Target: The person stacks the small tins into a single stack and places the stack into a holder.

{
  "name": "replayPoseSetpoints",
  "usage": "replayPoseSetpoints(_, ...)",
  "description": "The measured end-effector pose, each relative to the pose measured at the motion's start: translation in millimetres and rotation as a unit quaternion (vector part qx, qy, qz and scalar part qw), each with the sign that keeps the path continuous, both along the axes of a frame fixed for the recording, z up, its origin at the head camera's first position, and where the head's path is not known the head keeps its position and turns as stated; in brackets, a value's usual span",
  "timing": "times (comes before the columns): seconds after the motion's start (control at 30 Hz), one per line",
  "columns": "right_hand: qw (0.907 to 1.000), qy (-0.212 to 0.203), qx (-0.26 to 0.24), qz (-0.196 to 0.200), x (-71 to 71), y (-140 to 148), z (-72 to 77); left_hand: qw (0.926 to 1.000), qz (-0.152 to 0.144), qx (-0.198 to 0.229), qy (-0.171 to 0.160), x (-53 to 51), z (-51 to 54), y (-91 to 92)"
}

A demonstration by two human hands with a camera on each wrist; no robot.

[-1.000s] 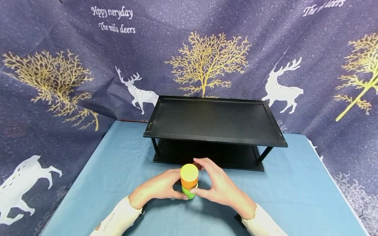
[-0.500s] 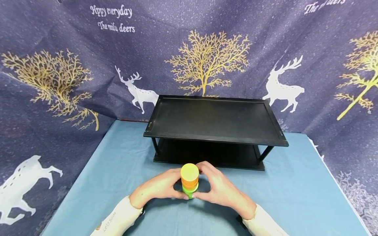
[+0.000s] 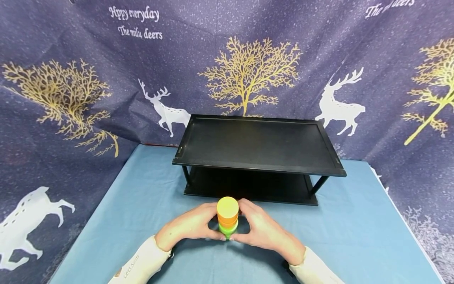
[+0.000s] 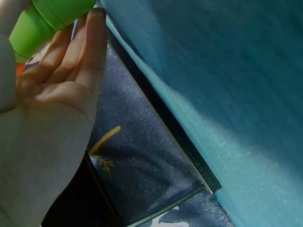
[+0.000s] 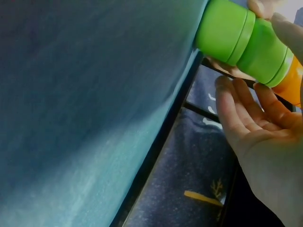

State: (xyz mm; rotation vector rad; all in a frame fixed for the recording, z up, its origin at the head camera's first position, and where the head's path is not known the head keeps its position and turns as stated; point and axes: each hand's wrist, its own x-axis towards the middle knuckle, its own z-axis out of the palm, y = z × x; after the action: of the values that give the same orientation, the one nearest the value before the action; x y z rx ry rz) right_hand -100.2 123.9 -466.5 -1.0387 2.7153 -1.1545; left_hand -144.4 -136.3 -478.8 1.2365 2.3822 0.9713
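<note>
A small upright stack of cups [image 3: 227, 217] stands on the blue cloth near the middle of the table. Its flat top is yellow, the section beneath is orange and the lower part is green. From the left, my left hand [image 3: 191, 224] holds it, thumb at the near side and fingers toward the back. My right hand [image 3: 264, 227] curves round the opposite side, its thumb near the green base. In the right wrist view the green part [image 5: 227, 35] shows ridged bands, with my right fingers [image 5: 236, 104] beside it. The left wrist view shows the green part [image 4: 49, 21] beside my left fingers.
Just behind the hands stands a black two-tier rack [image 3: 255, 146], its lower shelf [image 3: 248, 185] under the top panel. Blue cloth [image 3: 142, 189] covers the table. A dark patterned curtain [image 3: 227, 23] hangs behind and at both sides.
My right fingers have drawn in closer round the back of the stack, and the right thumb has slipped lower toward its base. The left hand and the stack have hardly moved.
</note>
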Motion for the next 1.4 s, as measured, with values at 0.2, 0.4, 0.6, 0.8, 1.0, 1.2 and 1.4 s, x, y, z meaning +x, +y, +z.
replayPoseSetpoints(0.2,0.9998,-0.009,0.011,-0.013,1.9,-3,2.6,1.0000,0.000,0.002,0.001,-0.3,0.0,0.1)
replayPoseSetpoints(0.4,0.9994,-0.018,0.009,-0.028,2.9,-5,3.6,0.9999,0.002,0.005,-0.010,-0.3,-0.8,0.4)
replayPoseSetpoints(0.6,0.9993,-0.018,0.013,-0.030,3.6,-7,1.4,0.9999,0.007,0.009,-0.011,0.4,-0.2,0.5)
replayPoseSetpoints(0.8,0.9989,-0.025,0.017,-0.037,4.4,-9,-2.4,0.9997,0.010,0.021,0.004,0.5,0.6,1.9)
replayPoseSetpoints(1.0,0.9983,-0.043,0.013,-0.036,5.5,-11,-3.2,0.9996,0.017,0.023,-0.004,-0.2,1.6,2.3)
replayPoseSetpoints(1.2,0.9969,-0.069,0.012,-0.034,4.4,-12,-3.4,0.9995,0.021,0.020,-0.014,0.2,3.4,2.9)
replayPoseSetpoints(1.4,0.9966,-0.075,0.015,-0.033,4.0,-12,-3.5,0.9994,0.021,0.022,-0.014,1.2,3.7,3.4)
